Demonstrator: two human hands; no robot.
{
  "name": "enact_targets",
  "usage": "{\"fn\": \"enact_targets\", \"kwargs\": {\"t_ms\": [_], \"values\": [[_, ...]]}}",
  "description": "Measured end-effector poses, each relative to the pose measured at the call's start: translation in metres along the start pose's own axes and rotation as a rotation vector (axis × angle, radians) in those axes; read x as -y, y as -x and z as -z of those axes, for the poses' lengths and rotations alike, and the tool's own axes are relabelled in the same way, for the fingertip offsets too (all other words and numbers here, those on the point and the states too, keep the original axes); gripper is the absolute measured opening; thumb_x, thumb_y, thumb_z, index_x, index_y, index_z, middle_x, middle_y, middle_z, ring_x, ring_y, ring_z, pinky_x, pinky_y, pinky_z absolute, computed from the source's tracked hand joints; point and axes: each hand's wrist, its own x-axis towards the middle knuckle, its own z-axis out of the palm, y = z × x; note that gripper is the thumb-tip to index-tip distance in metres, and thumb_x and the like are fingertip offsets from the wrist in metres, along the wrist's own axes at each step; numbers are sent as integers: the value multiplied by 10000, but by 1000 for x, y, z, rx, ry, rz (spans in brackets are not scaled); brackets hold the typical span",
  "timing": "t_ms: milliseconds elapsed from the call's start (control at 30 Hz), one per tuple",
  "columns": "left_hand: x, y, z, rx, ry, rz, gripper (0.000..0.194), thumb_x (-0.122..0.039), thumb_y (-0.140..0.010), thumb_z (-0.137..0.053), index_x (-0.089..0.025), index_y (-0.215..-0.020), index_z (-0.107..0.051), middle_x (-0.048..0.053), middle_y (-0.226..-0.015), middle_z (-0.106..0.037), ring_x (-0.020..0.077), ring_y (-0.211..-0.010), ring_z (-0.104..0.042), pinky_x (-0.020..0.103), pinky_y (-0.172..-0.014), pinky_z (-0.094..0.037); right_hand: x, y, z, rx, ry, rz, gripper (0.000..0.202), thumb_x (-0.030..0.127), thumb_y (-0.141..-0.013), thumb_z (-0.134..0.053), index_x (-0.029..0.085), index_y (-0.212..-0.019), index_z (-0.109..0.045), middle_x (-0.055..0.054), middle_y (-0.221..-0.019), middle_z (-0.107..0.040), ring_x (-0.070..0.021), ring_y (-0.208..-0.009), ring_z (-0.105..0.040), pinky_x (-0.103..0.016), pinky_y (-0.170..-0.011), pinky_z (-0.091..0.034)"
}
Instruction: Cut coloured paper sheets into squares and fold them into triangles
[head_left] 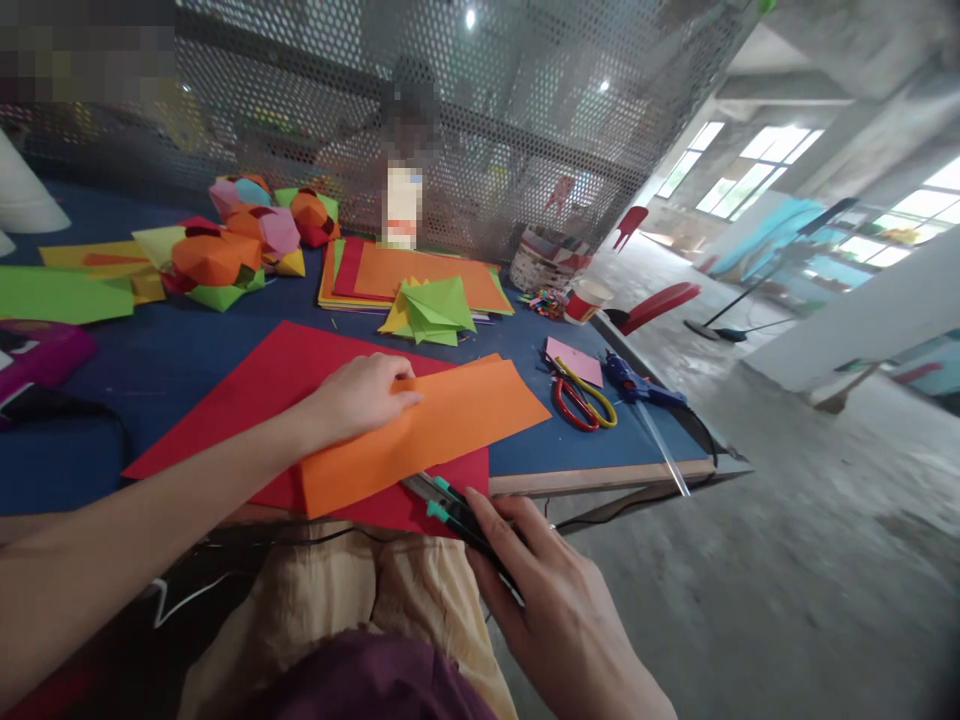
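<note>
Orange rectangular paper sheet (472,410), apparently doubled over, lies on a larger red paper sheet (240,410) at the near edge of the blue tabletop (517,445). Long axis of the orange sheet runs obliquely: low end by the near edge, other end up towards the right edge. Left hand (367,395) is on the sheet's upper face near its far long side, fingers bent; whether it pinches the paper or merely presses cannot be told. Right hand (555,575) is out past the near edge, closed round a black-and-green plastic utility cutter (469,522). Key relation: from the right hand the orange sheet lies ahead and to the left, and the cutter points that way, crossing the sheet's long axis. Blade reaches the near long side around mid-length (tip hidden; above or between the layers not determinable). Left hand is the nearer to the sheet, being in contact, and sits across its width from the blade, somewhat to the left. Red-and-yellow-handled scissors (577,398) and a blue plastic glue gun (637,385) lie towards the tabletop's right edge, well apart from the blade.
</note>
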Motion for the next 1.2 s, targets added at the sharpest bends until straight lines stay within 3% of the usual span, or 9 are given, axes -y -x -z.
{"fn": "enact_targets", "kwargs": {"t_ms": [167, 267, 400, 500, 600, 733, 1200], "values": [[-15, -8, -11, -81, -12, -15, 349, -405, -993, -621, -181, -1260, -618, 94, -1238, -663, 229, -1087, -667, 452, -933, -576, -10, -4, 10, 14, 32, -34, 378, 222, -1058, -450, 176, -1415, -565, -124, -1165, -690, -233, -923, -751, -344, -678, -655], [-15, -4, -13, -138, -50, -163, 440, -291, -1009, -559, -170, -1430, -514, 163, -1437, -578, 313, -1356, -536, 520, -1109, -453, -12, -5, 14, 21, 43, -24, 375, 221, -1057, -453, 181, -1412, -566, -117, -1156, -693, -226, -903, -754, -330, -651, -648], [1, 3, -11, 13, -61, -500, 502, -324, -1019, -534, -313, -1517, -465, 29, -1653, -408, 258, -1537, -345, 460, -1252, -270, -12, -3, 16, 29, 51, -5, 371, 227, -1061, -444, 184, -1406, -573, -115, -1149, -695, -212, -916, -758, -306, -665, -643], [15, 8, -11, 134, -55, -603, 468, -408, -1065, -421, -388, -1531, -444, -32, -1696, -312, 262, -1599, -197, 510, -1276, -199, -10, -1, 17, 32, 43, 9, 368, 250, -1075, -420, 182, -1402, -575, -109, -1115, -697, -195, -857, -758, -290, -635, -634], [21, 15, -10, 208, -55, -620, 479, -459, -1089, -315, -427, -1564, -364, -47, -1712, -245, 269, -1615, -102, 590, -1276, -121, -8, 0, 17, 28, 40, 23, 376, 276, -1089, -390, 180, -1404, -573, -113, -1109, -694, -200, -850, -759, -301, -623, -636], [22, 23, -10, 263, -63, -627, 480, -509, -1090, -284, -471, -1566, -321, -57, -1713, -230, 251, -1613, -123, 589, -1280, -55, -4, 0, 17, 42, 24, 22, 378, 288, -1091, -401, 174, -1410, -567, -121, -1120, -691, -203, -862, -760, -300, -630, -637], [18, 23, -8, 303, -82, -610, 470, -497, -1088, -286, -492, -1557, -316, -71, -1714, -216, 261, -1613, -118, 599, -1276, -51, -1, -2, 13, 66, 47, 12, 380, 249, -1068, -432, 176, -1410, -581, -117, -1131, -691, -208, -865, -764, -305, -629, -640]]}}
